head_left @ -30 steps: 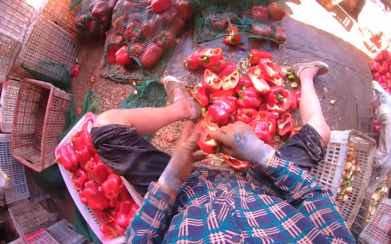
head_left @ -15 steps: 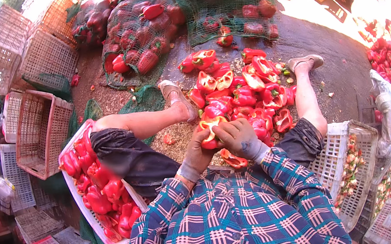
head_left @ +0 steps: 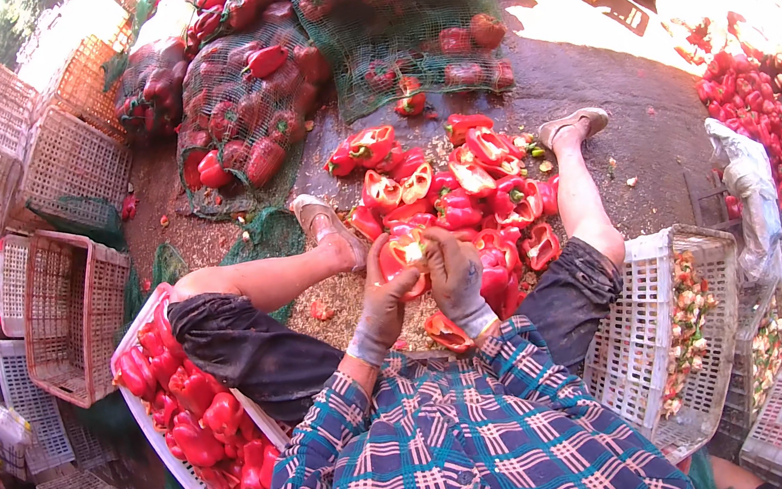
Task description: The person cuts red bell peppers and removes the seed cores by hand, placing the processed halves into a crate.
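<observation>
Both of my gloved hands meet over my lap at a cut red bell pepper half [head_left: 400, 255], its pale inside turned up. My left hand [head_left: 382, 305] wraps its left and near side, thumb across the cut face. Curled at its right edge, my right hand [head_left: 459, 285] pinches near the pale core; its fingertips partly hide what they grip. Just beyond lies a pile of halved red peppers [head_left: 456, 206] on the ground between my feet. One more pepper half [head_left: 447, 332] rests close below my right hand.
A white crate of red peppers [head_left: 172, 459] stands by my left leg. At my right, a white crate [head_left: 628, 341] contains pale pepper cores [head_left: 686, 327]. Green mesh sacks of peppers [head_left: 398, 21] stand ahead. Stacked crates [head_left: 66, 303] line the left side.
The view has shifted, so the surroundings sit further left. My hands have tilted the pepper half up, and my right hand has moved from its near side to its right edge.
</observation>
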Action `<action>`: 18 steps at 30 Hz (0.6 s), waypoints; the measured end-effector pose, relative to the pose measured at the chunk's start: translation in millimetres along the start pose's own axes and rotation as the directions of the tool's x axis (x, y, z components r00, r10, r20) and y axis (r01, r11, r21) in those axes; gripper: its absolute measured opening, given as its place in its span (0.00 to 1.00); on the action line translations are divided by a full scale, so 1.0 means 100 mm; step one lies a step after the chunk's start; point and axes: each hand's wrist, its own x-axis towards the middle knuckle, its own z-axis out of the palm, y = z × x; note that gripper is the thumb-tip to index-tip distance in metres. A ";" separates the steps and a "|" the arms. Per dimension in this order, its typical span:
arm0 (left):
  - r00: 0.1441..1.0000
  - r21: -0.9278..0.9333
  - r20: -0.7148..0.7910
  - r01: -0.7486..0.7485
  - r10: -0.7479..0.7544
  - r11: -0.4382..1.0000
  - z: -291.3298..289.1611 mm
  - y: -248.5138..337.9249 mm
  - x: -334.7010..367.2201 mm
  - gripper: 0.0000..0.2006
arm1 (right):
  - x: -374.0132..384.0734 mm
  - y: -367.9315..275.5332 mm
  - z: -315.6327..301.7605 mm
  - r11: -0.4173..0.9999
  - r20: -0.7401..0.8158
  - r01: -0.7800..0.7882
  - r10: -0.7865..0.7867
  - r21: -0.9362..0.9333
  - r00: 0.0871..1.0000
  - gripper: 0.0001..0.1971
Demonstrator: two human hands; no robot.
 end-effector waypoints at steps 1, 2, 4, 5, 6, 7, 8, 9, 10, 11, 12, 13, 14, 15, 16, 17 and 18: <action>0.999 -0.023 0.025 0.046 -0.046 0.999 -0.08 0.05 0.02 0.38 | -0.04 -0.04 -0.05 0.972 0.096 -0.168 0.154 0.165 0.984 0.12; 0.994 -0.045 0.051 0.095 -0.092 0.994 -0.11 0.10 0.03 0.39 | -0.07 -0.07 -0.10 0.890 0.212 -0.339 0.283 0.305 0.935 0.12; 0.987 -0.112 0.120 0.116 -0.103 0.987 -0.12 0.14 0.04 0.38 | 0.07 0.05 -0.30 0.613 0.237 -0.535 0.502 0.581 0.832 0.13; 0.985 -0.141 0.139 0.122 -0.103 0.982 -0.10 0.16 0.03 0.38 | 0.15 -0.13 -0.54 0.624 0.166 -0.471 0.483 0.623 0.860 0.14; 0.982 -0.176 0.157 0.130 -0.103 0.976 -0.09 0.17 0.02 0.38 | 0.19 -0.22 -0.80 0.768 0.027 -0.397 0.445 0.503 0.895 0.15; 0.978 -0.158 0.196 0.099 -0.067 0.983 -0.09 0.18 0.01 0.39 | 0.19 -0.26 -1.10 0.792 -0.049 -0.346 0.426 0.503 0.904 0.15; 0.973 -0.149 0.220 0.102 -0.068 0.984 -0.09 0.19 0.01 0.40 | 0.16 -0.18 -1.44 0.880 -0.180 -0.273 0.363 0.388 0.914 0.15; 0.970 -0.138 0.236 0.099 -0.065 0.985 -0.08 0.21 -0.01 0.40 | 0.14 -0.17 -1.71 0.924 -0.479 -0.236 0.360 0.300 0.801 0.16; 0.962 -0.127 0.264 0.105 -0.069 0.986 -0.05 0.21 -0.02 0.40 | 0.05 -0.03 -2.11 0.964 -0.660 -0.262 0.169 -0.043 0.732 0.16; 0.958 -0.117 0.271 0.128 -0.093 0.985 0.01 0.25 -0.05 0.41 | -0.08 0.10 -2.56 0.893 -0.677 -0.311 0.010 -0.325 0.736 0.15; 0.954 -0.085 0.279 0.136 -0.107 0.987 0.00 0.22 -0.05 0.42 | -0.21 0.17 -2.89 0.739 -0.648 -0.353 -0.145 -0.573 0.748 0.15; 0.953 -0.056 0.280 0.140 -0.120 0.989 -0.01 0.22 -0.06 0.42 | -0.27 0.10 -3.07 0.569 -0.564 -0.411 -0.116 -0.712 0.817 0.15; 0.950 -0.029 0.287 0.141 -0.127 0.990 -0.01 0.19 -0.05 0.42 | -0.30 0.00 -3.21 0.373 -0.484 -0.428 -0.070 -0.823 0.872 0.14; 0.952 0.067 0.287 0.094 -0.109 0.993 0.00 0.18 -0.05 0.43 | -0.26 -0.19 -3.18 0.167 -0.420 -0.415 0.008 -0.894 0.907 0.14; 0.953 0.160 0.290 0.044 -0.090 0.986 0.01 0.17 -0.04 0.43 | -0.23 -0.31 -2.96 0.498 -0.451 -0.534 0.288 -0.683 0.845 0.14; 0.954 0.253 0.293 -0.013 -0.064 0.967 0.03 0.16 -0.03 0.44 | -0.11 -0.58 -2.65 0.641 -0.441 -0.693 0.545 -0.329 0.713 0.15; 0.953 0.337 0.302 -0.071 -0.036 0.939 0.06 0.15 -0.02 0.45 | -0.11 -0.62 -2.34 0.767 -0.229 -0.608 0.566 -0.205 0.792 0.15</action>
